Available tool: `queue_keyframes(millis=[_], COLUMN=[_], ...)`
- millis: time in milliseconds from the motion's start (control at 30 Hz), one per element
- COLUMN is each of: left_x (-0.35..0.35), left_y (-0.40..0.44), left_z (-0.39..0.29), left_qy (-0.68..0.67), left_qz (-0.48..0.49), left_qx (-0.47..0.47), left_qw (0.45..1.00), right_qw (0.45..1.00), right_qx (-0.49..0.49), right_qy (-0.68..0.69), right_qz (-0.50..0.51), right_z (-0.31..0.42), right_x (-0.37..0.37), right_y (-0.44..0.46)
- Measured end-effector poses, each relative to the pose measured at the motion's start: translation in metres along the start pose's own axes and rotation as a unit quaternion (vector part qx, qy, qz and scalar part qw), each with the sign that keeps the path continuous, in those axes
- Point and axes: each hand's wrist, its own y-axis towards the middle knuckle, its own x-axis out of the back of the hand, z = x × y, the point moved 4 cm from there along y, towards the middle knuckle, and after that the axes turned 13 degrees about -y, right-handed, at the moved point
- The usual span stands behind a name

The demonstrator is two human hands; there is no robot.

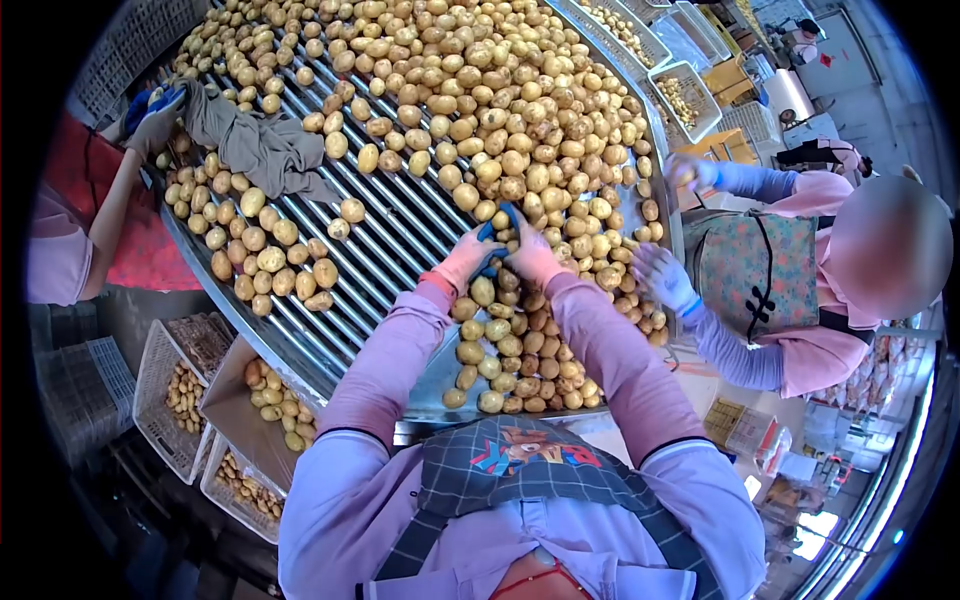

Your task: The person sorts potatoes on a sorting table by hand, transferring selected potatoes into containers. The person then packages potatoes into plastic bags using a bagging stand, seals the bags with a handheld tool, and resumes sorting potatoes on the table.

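Observation:
My left hand (464,258), in a pale glove with blue on the palm side, reaches in at the edge of the potato pile. Its fingers curl inward; what they hold, if anything, is hidden. Close beside it is my right hand (533,255), gloved the same way, fingers bent down among the potatoes (540,130). I cannot make out what lies under its fingers. The potatoes are round, yellowish-brown, some with dark patches. Under my hands the metal rollers (400,215) meet a smooth metal tray (430,385) that carries more potatoes.
A co-worker's gloved hand (665,278) reaches toward the pile from the right. At the left, another person's gloved hand (158,122) is by a grey cloth (255,145) on the rollers. Crates of potatoes (185,395) stand below left; a white crate (690,100) stands at the upper right.

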Motion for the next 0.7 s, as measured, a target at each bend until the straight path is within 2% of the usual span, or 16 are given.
queue_keyframes(millis=[33,67,133,167,267,300,333,400,433,467,533,600,633,667,700], left_x=[0.005,0.009,0.01,0.014,0.014,0.014,0.0,0.01,0.005,-0.002,-0.006,-0.019,-0.014,-0.003,0.007], left_y=[0.001,-0.002,-0.004,-0.008,-0.026,-0.033,-0.051,-0.057,-0.074,-0.089,-0.119,-0.157,-0.173,-0.195,-0.222], left_z=[0.003,0.01,0.008,0.008,0.006,0.005,-0.004,0.011,0.009,0.009,0.014,0.012,0.017,0.03,0.042], left_qy=[-0.038,-0.128,-0.317,-0.321,-0.349,-0.38,-0.421,-0.474,-0.468,-0.51,-0.511,-0.534,-0.523,-0.53,-0.556], left_qz=[0.007,-0.013,0.101,0.06,0.031,0.076,0.042,0.195,0.168,0.157,0.084,0.093,0.111,0.093,0.135], left_qx=[0.044,0.099,0.111,0.101,0.12,0.117,0.114,0.079,0.064,0.068,0.044,0.02,-0.003,-0.023,-0.055], left_qw=[0.998,0.987,0.937,0.94,0.929,0.915,0.899,0.855,0.865,0.843,0.854,0.84,0.845,0.843,0.818], right_qw=[0.998,0.999,0.998,0.999,0.997,0.997,0.994,0.993,0.979,0.956,0.915,0.949,0.969,0.966,0.975], right_qx=[0.011,0.004,0.035,0.036,0.062,0.072,0.082,0.089,0.102,0.112,0.098,0.089,0.09,0.097,0.076], right_qy=[0.049,0.04,-0.009,-0.007,-0.039,0.015,0.07,0.077,0.172,0.266,0.375,0.229,0.08,-0.067,-0.009], right_qz=[-0.039,-0.037,-0.043,-0.04,-0.021,-0.012,-0.002,-0.003,-0.024,-0.042,-0.111,-0.196,-0.213,-0.228,-0.211], right_z=[0.0,-0.003,0.002,0.006,0.026,0.031,0.038,0.071,0.079,0.083,0.081,0.051,0.035,0.019,0.001], right_x=[-0.003,-0.007,-0.009,-0.008,0.007,0.008,0.012,0.037,0.043,0.046,0.05,0.037,0.028,0.018,0.01], right_y=[-0.006,-0.012,-0.018,-0.024,-0.047,-0.056,-0.067,-0.094,-0.104,-0.114,-0.126,-0.127,-0.129,-0.131,-0.137])
